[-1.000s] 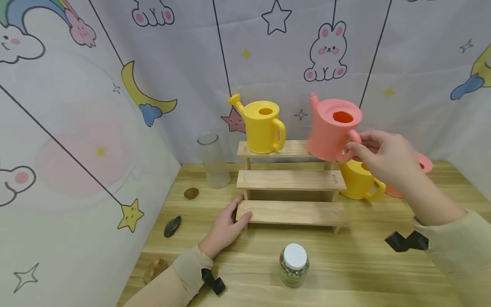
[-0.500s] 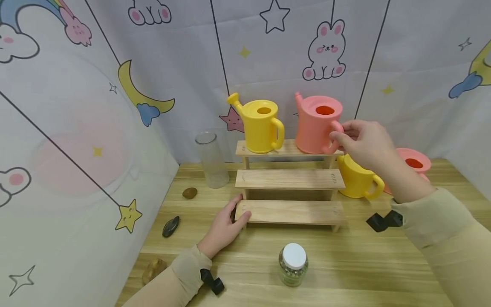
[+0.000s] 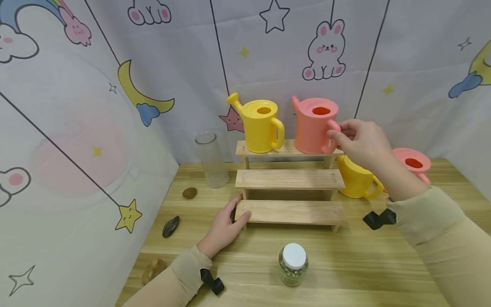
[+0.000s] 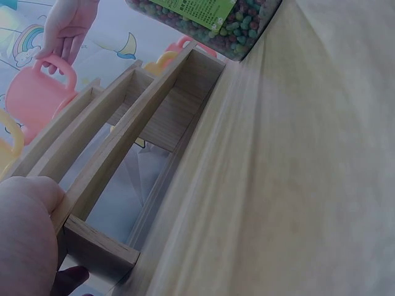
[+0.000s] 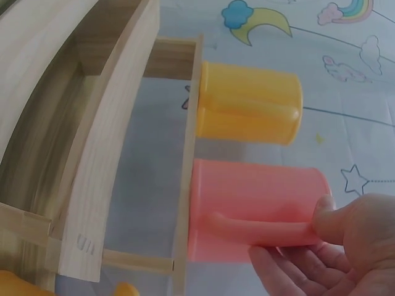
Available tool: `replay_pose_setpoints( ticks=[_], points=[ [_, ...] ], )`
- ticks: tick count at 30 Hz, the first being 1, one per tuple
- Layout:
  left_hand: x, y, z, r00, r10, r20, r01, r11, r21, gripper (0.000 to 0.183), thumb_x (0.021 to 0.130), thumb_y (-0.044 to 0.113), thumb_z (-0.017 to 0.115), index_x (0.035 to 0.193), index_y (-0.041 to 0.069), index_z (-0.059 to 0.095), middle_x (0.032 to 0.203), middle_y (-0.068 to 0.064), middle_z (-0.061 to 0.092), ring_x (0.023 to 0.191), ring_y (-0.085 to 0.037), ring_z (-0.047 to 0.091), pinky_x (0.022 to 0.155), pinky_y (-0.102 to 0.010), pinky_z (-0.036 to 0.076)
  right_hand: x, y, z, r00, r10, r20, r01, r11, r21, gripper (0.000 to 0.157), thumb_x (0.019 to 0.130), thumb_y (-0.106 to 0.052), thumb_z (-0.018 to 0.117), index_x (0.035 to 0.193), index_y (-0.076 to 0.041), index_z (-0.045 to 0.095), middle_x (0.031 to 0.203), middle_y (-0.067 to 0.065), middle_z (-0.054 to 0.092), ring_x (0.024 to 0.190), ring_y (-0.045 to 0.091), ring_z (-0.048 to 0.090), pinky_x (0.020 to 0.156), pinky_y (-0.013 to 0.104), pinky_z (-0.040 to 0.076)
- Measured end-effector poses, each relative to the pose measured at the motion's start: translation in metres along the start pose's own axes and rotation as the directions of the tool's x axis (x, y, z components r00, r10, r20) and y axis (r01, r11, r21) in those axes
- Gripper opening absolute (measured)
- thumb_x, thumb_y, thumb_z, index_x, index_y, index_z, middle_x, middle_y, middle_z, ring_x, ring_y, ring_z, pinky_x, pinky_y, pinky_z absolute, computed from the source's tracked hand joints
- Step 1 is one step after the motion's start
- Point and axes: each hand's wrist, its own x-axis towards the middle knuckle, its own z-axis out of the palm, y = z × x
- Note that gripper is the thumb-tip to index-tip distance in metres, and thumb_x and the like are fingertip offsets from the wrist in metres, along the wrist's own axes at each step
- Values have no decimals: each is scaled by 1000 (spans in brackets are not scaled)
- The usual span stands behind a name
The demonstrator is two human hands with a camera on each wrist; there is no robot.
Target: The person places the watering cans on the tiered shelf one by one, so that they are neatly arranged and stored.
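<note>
A pink watering can [image 3: 312, 128] sits at the right end of the top step of a three-tier wooden shelf [image 3: 290, 179]. My right hand [image 3: 362, 140] pinches its handle between thumb and fingers, as the right wrist view [image 5: 327, 246] also shows. To its left on the same step stands a yellow watering can [image 3: 261, 128], spout pointing left. My left hand [image 3: 224, 226] grips the left end of the lowest step, thumb on top; in the left wrist view the thumb [image 4: 37, 197] lies against the board's end.
Another yellow watering can [image 3: 356, 179] and another pink one [image 3: 413, 162] stand on the table right of the shelf. A clear glass cylinder [image 3: 214, 162] is at the left. A white-lidded jar [image 3: 293, 264] stands in front; several stones, one dark [image 3: 170, 226], lie leftward.
My right hand has carried the pink watering can left and lowered it onto the top step beside the yellow one. My left hand has stayed on the shelf.
</note>
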Motion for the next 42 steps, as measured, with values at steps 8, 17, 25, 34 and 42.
replay_pose_setpoints(
  ticks=[8,17,25,34,42],
  points=[
    [0,-1,0,1000,-9,1,9,1000,16,72,99,54,61,159,22,37,162,-3,43,150,-22,42,121,-47,41,1,3,3,1000,-12,-16,13,1000,20,67,96,-68,53,131,-12,64,119,15,73,105,30,66,83,45,53],
    [1,-1,1,1000,-23,-3,23,1000,9,70,99,52,63,159,24,38,161,-1,44,150,-22,42,121,-47,40,-2,6,5,1000,-12,-18,13,999,31,71,95,-71,51,135,-12,61,120,14,73,110,31,66,90,52,52],
    [1,-2,0,1000,-24,3,24,1000,5,71,99,52,63,159,24,38,160,-2,45,149,-22,43,121,-46,41,-11,7,7,999,-26,-44,28,998,50,72,96,-69,50,140,-13,58,131,13,69,116,35,67,92,54,55],
    [-1,-2,1,1000,-29,5,29,1000,8,72,99,54,61,159,23,37,161,-1,45,149,-21,44,120,-46,42,-27,21,8,996,5,-94,6,993,122,79,97,-68,49,153,-14,43,145,16,58,129,41,59,99,62,53],
    [0,-2,0,1000,-11,-3,11,1000,23,70,100,52,61,159,22,38,161,-4,45,148,-24,45,119,-48,43,-46,64,4,974,79,-211,-27,971,239,66,100,-55,53,158,-30,34,154,8,51,138,32,54,99,26,57]
  ],
)
